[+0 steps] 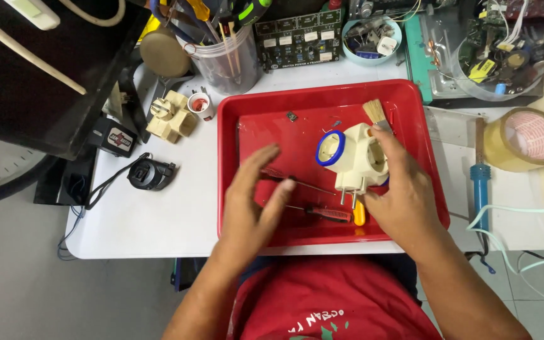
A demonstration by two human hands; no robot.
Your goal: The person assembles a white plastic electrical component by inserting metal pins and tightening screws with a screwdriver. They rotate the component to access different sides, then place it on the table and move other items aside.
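Two hands over red plastic tray: right hand clamps cream three-way plug adapter, left hand spread, reaching slim red-handled screwdriver at 9 o'clock of adapter; keep your adapter steady.

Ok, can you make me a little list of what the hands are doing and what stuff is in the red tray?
right hand: holds a cream multi-socket plug adapter with a blue ring, pins pointing down
left hand: fingers open, on a red-handled screwdriver
red tray: also holds a second screwdriver and a small brush
left of tray: another cream adapter
right of tray: tape roll, blue soldering iron
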